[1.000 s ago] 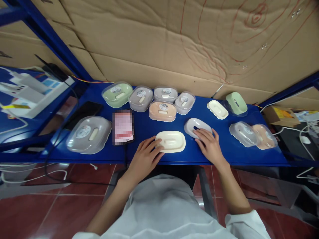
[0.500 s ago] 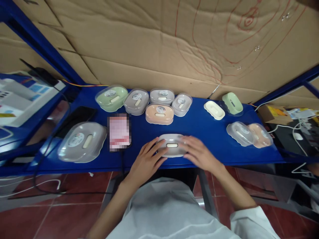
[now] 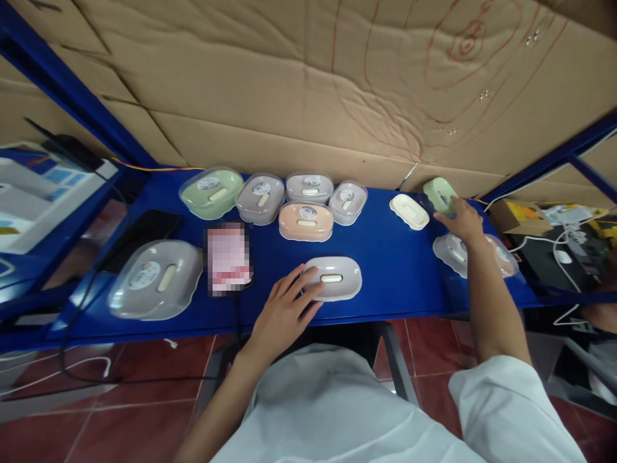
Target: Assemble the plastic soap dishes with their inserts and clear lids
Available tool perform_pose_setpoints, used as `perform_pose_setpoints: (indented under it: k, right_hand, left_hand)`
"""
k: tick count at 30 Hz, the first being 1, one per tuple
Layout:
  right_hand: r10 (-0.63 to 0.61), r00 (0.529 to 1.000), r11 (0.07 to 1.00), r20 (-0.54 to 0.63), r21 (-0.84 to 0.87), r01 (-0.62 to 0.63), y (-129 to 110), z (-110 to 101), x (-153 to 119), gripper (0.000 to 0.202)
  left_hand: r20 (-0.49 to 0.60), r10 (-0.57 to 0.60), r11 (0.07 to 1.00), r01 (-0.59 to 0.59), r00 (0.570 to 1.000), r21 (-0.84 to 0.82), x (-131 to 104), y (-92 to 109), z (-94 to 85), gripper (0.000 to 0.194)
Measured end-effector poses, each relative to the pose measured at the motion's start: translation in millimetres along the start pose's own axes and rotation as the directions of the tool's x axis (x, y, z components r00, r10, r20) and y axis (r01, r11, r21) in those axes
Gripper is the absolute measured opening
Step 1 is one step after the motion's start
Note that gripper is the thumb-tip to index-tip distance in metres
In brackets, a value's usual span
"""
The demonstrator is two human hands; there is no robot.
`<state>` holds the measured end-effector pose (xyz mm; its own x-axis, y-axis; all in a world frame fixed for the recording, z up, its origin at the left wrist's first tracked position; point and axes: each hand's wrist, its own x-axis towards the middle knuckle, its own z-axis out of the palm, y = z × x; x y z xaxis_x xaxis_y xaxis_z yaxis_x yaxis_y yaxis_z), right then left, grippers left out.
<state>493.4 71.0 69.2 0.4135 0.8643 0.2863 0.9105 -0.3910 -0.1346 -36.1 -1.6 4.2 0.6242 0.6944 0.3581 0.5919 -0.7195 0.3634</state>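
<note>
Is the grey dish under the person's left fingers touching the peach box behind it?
Apart. The head view shows a strip of blue tabletop between the grey dish and the peach box.

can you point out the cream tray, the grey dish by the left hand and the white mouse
Cream tray (image 3: 409, 212): head view, its recessed middle.
Grey dish (image 3: 350, 278): head view, its inside, right of the cream insert.
White mouse (image 3: 562, 256): head view, its top.
</note>
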Motion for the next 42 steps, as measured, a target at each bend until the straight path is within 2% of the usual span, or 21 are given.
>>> perform_pose_setpoints:
  k: [3,7,11,14,16,18,21,24,26,28,30,31,33,35,37,40,42]
  right_hand:
    - [-0.037,0.999,0.998,-0.037,0.049,0.039,-5.1,3.0,9.2,0.049]
    - [-0.119,0.984,0.986,-0.132,0.103,0.133,-16.1,11.6,-4.6,0.045]
    - [-0.257,0.953,0.946,-0.159,0.161,0.281,-52.9,28.1,-16.2,0.043]
    - [-0.373,0.912,0.884,-0.171,0.233,0.406,-87.6,34.5,-13.9,0.055]
    - [-0.422,0.889,0.844,-0.179,0.280,0.457,-101.7,33.4,-11.7,0.065]
    - [-0.399,0.900,0.859,-0.174,0.272,0.434,-103.5,30.5,-13.4,0.068]
    - [-0.260,0.960,0.959,-0.103,0.088,0.269,-87.9,28.5,-26.8,0.068]
    - [-0.141,0.990,0.988,0.016,-0.064,0.141,-70.7,27.5,-50.0,0.055]
    - [-0.101,0.995,0.995,-0.012,-0.002,0.101,-69.4,23.3,-70.3,0.044]
    - [-0.084,0.986,0.985,-0.146,0.138,0.105,-78.8,15.2,-95.6,0.042]
    - [-0.076,0.964,0.932,-0.255,0.327,0.160,-96.0,5.9,-124.3,0.046]
    - [-0.073,0.965,0.877,-0.254,0.444,0.184,-105.6,2.0,-138.3,0.051]
    - [-0.099,0.985,0.728,-0.140,0.665,0.167,-122.5,-2.3,-160.7,0.058]
    - [-0.171,0.985,0.626,0.033,0.775,0.083,-132.6,-1.3,-171.7,0.053]
    - [-0.209,0.971,0.649,0.114,0.759,0.050,-134.9,3.3,-172.5,0.046]
    - [-0.219,0.975,0.785,0.031,0.599,0.157,-129.6,10.6,-168.1,0.049]
    - [-0.310,0.950,0.831,0.023,0.493,0.259,-126.1,13.9,-168.7,0.056]
  left_hand:
    - [-0.002,0.012,1.000,-0.012,1.000,0.012,0.0,0.3,-0.5,0.029]
    - [-0.019,0.015,1.000,-0.015,1.000,0.021,0.6,0.4,0.1,0.030]
    - [-0.022,-0.004,1.000,0.004,1.000,0.004,1.2,0.4,0.9,0.029]
    - [-0.014,-0.012,1.000,0.012,1.000,-0.018,1.3,0.3,0.8,0.029]
    - [-0.009,-0.015,1.000,0.015,1.000,-0.026,1.2,0.2,0.5,0.029]
    - [-0.008,-0.020,0.999,0.020,1.000,-0.025,1.1,0.2,0.4,0.029]
    - [-0.002,-0.015,1.000,0.014,1.000,-0.019,1.4,0.0,0.1,0.029]
    - [-0.002,-0.012,1.000,0.012,1.000,-0.018,1.9,-0.3,-0.1,0.029]
    - [-0.006,-0.018,0.999,0.017,1.000,-0.032,1.8,-0.6,0.1,0.029]
    - [-0.015,-0.018,0.998,0.017,1.000,-0.066,1.2,-0.8,0.8,0.031]
    - [-0.045,-0.026,0.994,0.021,0.999,-0.105,0.2,-1.1,1.8,0.031]
    - [-0.065,-0.033,0.992,0.025,0.997,-0.123,-0.3,-1.1,2.2,0.030]
    - [-0.094,-0.052,0.987,0.037,0.994,-0.155,-1.3,-1.3,2.6,0.024]
    - [-0.100,-0.063,0.983,0.044,0.993,-0.175,-1.8,-1.3,2.1,0.019]
    - [-0.097,-0.065,0.982,0.046,0.993,-0.184,-1.7,-1.2,1.1,0.017]
    - [-0.086,-0.069,0.979,0.051,0.994,-0.197,-1.2,-0.1,-0.6,0.016]
    - [-0.066,-0.084,0.977,0.069,0.994,-0.203,-1.2,1.3,-1.6,0.016]
